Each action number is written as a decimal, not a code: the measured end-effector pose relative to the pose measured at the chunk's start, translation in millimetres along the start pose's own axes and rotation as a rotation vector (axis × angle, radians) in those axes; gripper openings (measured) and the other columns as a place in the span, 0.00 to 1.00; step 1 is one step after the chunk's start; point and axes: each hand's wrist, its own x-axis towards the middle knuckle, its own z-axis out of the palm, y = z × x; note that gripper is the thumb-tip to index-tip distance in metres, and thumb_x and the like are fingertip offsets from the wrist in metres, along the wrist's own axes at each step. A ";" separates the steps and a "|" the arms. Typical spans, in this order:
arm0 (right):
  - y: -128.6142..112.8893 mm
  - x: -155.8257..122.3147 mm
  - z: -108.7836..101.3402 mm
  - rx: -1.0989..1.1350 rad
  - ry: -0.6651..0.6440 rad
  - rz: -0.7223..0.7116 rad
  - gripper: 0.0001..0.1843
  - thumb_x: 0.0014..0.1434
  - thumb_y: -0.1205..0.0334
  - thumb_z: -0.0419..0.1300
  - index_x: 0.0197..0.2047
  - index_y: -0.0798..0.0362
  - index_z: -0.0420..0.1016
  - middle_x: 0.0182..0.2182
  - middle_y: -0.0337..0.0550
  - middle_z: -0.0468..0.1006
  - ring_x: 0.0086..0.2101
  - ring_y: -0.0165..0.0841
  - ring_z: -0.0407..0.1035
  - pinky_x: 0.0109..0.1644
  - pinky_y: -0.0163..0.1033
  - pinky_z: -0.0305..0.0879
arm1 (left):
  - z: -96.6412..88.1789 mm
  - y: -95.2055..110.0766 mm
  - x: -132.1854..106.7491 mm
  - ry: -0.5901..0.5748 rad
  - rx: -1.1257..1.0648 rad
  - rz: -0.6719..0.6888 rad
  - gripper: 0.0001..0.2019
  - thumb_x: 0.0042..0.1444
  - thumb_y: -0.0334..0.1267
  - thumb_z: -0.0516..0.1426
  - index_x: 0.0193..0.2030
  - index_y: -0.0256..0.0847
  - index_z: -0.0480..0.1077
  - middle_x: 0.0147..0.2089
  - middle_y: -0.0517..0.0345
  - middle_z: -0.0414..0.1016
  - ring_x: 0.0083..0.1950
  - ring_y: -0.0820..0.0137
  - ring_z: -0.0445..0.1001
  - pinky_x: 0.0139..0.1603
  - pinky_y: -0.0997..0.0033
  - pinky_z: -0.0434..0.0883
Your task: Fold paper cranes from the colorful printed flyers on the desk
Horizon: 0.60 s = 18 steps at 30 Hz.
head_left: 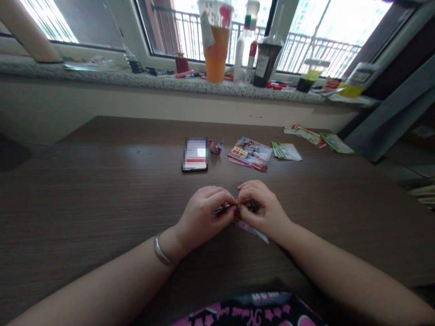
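Observation:
Over the near middle of the table, my left hand [208,209] and my right hand [267,207] meet with fingertips pinched together. Between them is a piece of folded printed paper [253,231], mostly covered by the fingers; a pale strip of it sticks out below my right hand. Its full shape is hidden. Just beyond the hands lies a phone [195,156] with a lit, blurred screen. Beside the phone sits a small folded colorful paper piece [215,146]. To its right is a small stack of printed flyers [251,155].
Green-and-white leaflets [287,151] lie right of the flyers, with red-and-white papers [310,136] and another green leaflet [337,143] farther back. On the windowsill [112,74] stand a tall orange drink cup [216,54], a dark cup [265,63] and several bottles.

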 end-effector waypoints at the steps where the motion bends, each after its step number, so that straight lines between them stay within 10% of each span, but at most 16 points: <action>1: -0.2 0.1 0.0 -0.003 0.000 0.003 0.08 0.47 0.72 0.58 0.30 0.49 0.69 0.32 0.41 0.74 0.41 0.37 0.69 0.46 0.44 0.65 | 0.0 0.0 0.0 0.005 0.008 0.011 0.03 0.52 0.29 0.57 0.29 0.40 0.69 0.30 0.58 0.74 0.33 0.71 0.71 0.36 0.71 0.69; 18: 3.4 2.4 -6.8 -0.113 -0.017 0.051 0.09 0.46 0.74 0.59 0.28 0.50 0.69 0.32 0.42 0.75 0.45 0.40 0.68 0.50 0.46 0.65 | 0.4 -3.0 -1.5 0.101 0.015 0.016 0.06 0.51 0.26 0.54 0.26 0.39 0.66 0.28 0.59 0.70 0.30 0.72 0.68 0.33 0.71 0.67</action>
